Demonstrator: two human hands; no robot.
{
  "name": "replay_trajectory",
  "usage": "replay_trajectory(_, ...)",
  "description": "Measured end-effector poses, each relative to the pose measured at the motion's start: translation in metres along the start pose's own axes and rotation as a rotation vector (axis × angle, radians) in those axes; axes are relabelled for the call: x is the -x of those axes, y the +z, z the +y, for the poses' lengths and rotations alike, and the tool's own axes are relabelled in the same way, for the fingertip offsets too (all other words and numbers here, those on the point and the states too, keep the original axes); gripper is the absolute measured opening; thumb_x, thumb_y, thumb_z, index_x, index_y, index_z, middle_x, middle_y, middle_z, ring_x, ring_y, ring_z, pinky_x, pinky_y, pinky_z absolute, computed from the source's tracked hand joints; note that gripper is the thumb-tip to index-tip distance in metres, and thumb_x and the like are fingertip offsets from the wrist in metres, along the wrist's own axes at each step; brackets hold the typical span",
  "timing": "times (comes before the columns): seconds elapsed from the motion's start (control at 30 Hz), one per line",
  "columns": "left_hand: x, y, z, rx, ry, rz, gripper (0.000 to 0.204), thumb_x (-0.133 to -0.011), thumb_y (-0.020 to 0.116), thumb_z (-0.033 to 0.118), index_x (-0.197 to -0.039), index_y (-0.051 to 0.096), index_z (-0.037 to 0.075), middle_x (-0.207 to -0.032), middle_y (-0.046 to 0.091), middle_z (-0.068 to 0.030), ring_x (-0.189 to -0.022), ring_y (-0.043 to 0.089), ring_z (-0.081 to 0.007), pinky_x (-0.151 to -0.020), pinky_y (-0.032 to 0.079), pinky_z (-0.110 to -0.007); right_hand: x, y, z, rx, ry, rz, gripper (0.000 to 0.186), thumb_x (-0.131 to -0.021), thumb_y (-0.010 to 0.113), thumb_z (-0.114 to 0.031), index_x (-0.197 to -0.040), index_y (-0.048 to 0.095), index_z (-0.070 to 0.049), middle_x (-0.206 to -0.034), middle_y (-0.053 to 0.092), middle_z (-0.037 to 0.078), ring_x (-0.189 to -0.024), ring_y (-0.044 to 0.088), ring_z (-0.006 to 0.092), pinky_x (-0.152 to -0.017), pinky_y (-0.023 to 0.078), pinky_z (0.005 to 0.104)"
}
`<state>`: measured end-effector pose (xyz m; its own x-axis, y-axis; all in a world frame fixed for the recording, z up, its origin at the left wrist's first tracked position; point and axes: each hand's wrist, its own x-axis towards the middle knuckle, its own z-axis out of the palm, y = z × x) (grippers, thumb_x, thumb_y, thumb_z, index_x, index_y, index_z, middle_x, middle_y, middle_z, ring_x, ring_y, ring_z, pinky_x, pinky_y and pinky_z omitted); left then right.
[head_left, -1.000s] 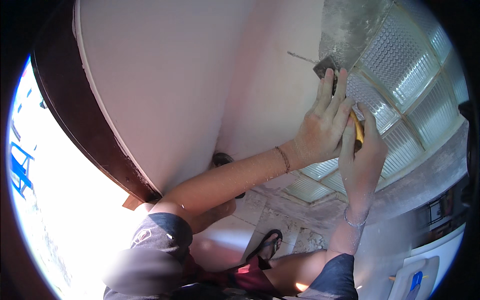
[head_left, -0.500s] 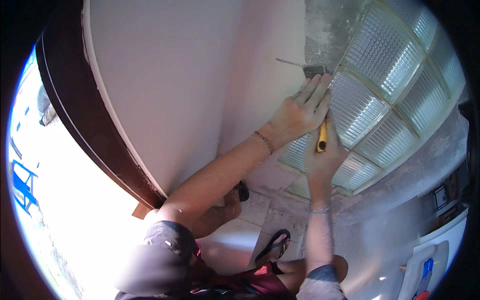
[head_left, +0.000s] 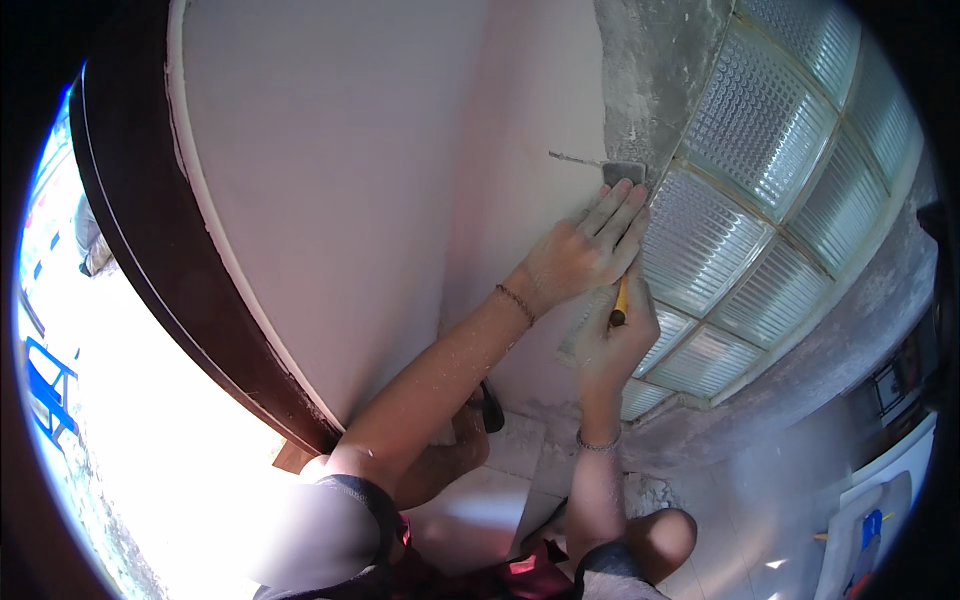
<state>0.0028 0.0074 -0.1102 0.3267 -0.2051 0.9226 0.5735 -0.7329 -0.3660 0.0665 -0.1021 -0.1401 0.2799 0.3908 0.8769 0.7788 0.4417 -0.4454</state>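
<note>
Left fingers (head_left: 617,210) lie close together on a scraper (head_left: 624,173); right fingers (head_left: 640,295) seem clamped round its yellow handle (head_left: 621,298).

On its wrist, our left hand (head_left: 580,255) has a thin, dark, twisty bracelet (head_left: 516,302). Our right hand (head_left: 625,345) has a pale, shiny bracelet (head_left: 598,444) on its wrist. We wear a dark shirt with short sleeves (head_left: 612,572) and dark red shorts (head_left: 530,577).
</note>
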Motion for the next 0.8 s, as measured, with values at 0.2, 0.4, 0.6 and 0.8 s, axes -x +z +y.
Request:
replay_trajectory(0.2,0.000,0.000,-0.002,0.007,0.015,-0.010,0.037,-0.085,0.065,0.009,-0.121,0.065,0.001,-0.136,0.063,-0.0170,-0.125,0.062,-0.0298,-0.101,0.058,-0.037,0.002,-0.002,-0.005,-0.012,0.107,-0.051,0.040,-0.097,0.057,-0.002,-0.137,0.058,0.007,-0.111,0.070,0.023,-0.099,0.070,0.0303,-0.086,0.053,0.0363)
replay_trajectory(0.4,-0.004,-0.001,-0.009,0.030,0.028,0.013,0.038,-0.084,0.065,0.010,-0.121,0.066,0.002,-0.135,0.064,-0.0169,-0.125,0.063,-0.0299,-0.100,0.058,-0.037,-0.003,0.005,-0.006,-0.034,0.046,-0.011,0.041,-0.098,0.056,-0.004,-0.137,0.056,0.007,-0.104,0.065,0.023,-0.090,0.067,0.0357,-0.078,0.051,0.0410)
replay_trajectory(0.6,-0.004,-0.003,-0.014,0.065,0.011,0.010,0.038,-0.083,0.065,0.011,-0.121,0.066,0.002,-0.136,0.064,-0.0146,-0.126,0.063,-0.0287,-0.101,0.057,-0.037,-0.005,0.011,-0.004,-0.038,-0.043,0.027,0.041,-0.099,0.055,-0.005,-0.138,0.054,0.007,-0.101,0.063,0.024,-0.085,0.067,0.0368,-0.073,0.051,0.0432)
replay_trajectory(0.8,0.001,-0.006,-0.015,0.024,0.050,0.002,0.035,-0.085,0.066,0.013,-0.118,0.068,0.004,-0.135,0.064,-0.0134,-0.125,0.063,-0.0273,-0.101,0.058,-0.036,0.001,0.008,-0.011,-0.033,0.041,-0.025,0.043,-0.099,0.054,-0.003,-0.140,0.052,0.008,-0.105,0.066,0.025,-0.091,0.069,0.0373,-0.076,0.053,0.0419)
